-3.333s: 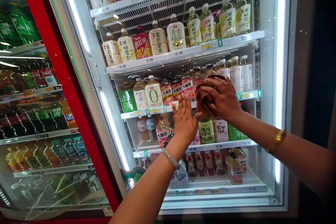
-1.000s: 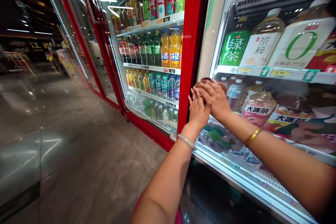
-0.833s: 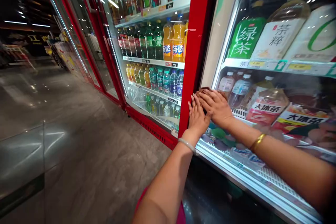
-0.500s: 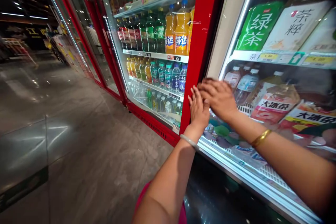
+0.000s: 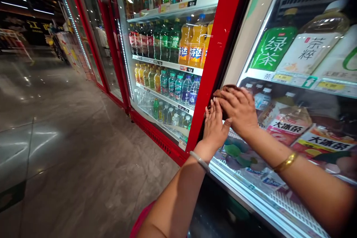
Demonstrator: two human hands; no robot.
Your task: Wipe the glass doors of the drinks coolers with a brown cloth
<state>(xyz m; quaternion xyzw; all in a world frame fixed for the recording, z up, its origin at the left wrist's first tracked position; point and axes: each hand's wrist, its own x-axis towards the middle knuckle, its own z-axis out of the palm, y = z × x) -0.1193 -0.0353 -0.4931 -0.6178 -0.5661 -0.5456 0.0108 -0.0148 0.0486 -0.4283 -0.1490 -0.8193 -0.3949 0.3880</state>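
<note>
My right hand (image 5: 238,111), with a gold bracelet (image 5: 286,162) on its wrist, presses a crumpled brown cloth (image 5: 230,88) against the pale frame (image 5: 232,65) of the right-hand drinks fridge. Its fingers curl over the cloth, most of which is hidden. Close beside it is my left hand (image 5: 216,126), wearing a pale grey bangle (image 5: 200,161). The left fingers stretch upward with the thumb apart, their tips at the cloth's lower edge. Whether they press on the cloth I cannot tell.
Left of my hands stands a red-framed fridge (image 5: 223,26) with shelves of bottles, including orange soda (image 5: 196,41). Behind the right glass are large tea bottles (image 5: 275,46) and iced tea bottles (image 5: 288,124). Grey tiled floor (image 5: 92,163) stretches left, with a stacked display (image 5: 74,50) farther off.
Both hands have shifted slightly down the fridge frame, and more of the brown cloth shows above the right fingers. The view has also tilted a little.
</note>
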